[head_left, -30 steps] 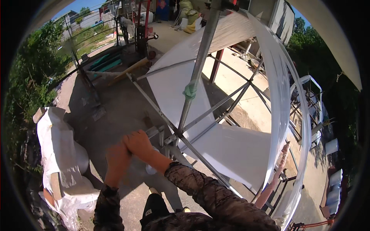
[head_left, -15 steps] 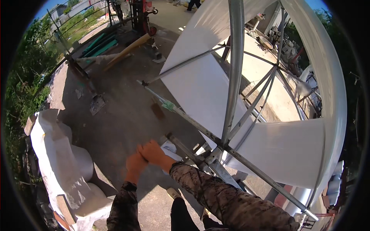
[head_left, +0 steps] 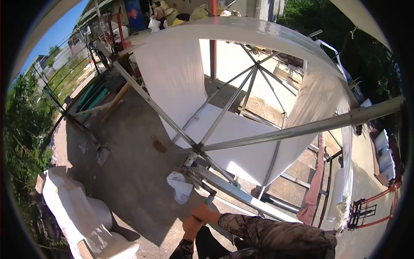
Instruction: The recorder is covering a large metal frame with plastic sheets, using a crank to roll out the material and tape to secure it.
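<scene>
My left hand (head_left: 192,225) and my right hand (head_left: 206,213) are close together near the lower middle, both closed around a crank handle (head_left: 209,200). My fingers hide most of the grip. Its metal arm joins the hub of a large reel made of metal tubes (head_left: 228,93). White plastic film (head_left: 177,69) wraps around the reel's rim. One thick spoke (head_left: 297,129) stretches from the hub toward the right edge. A white plastic bag (head_left: 180,187) hangs or lies beside the crank; which one I cannot tell.
White-covered rolls (head_left: 71,211) stand at the lower left. A shovel (head_left: 102,153) and a brick-like brown piece (head_left: 158,143) lie on the concrete floor. Green lengths (head_left: 91,96) are farther back. Another person (head_left: 159,15) is in the distance. Pink cloth (head_left: 315,185) wraps a post on the right.
Both hands have moved down and to the right with the crank handle. The reel has turned, so its spokes point differently. The view has also shifted, showing more of the background.
</scene>
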